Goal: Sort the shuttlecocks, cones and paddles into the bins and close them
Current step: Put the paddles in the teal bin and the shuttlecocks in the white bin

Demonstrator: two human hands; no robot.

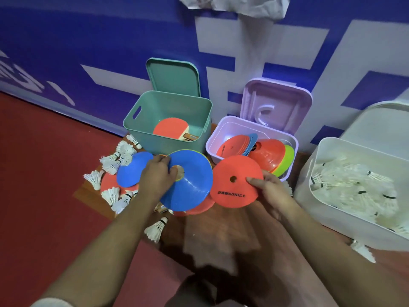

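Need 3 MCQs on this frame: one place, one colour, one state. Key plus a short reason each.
1. Which bin holds shuttlecocks? A green B purple C white
2. The cone in the right hand is: A blue B orange C lime
3. The green bin and purple bin are: A both open B both shut C only green shut

Key:
1. C, the shuttlecocks fill the white bin.
2. B, the right hand holds the orange cone; the left hand grips the blue cone.
3. A, both show their contents, and the green lid and purple lid stand up behind them.
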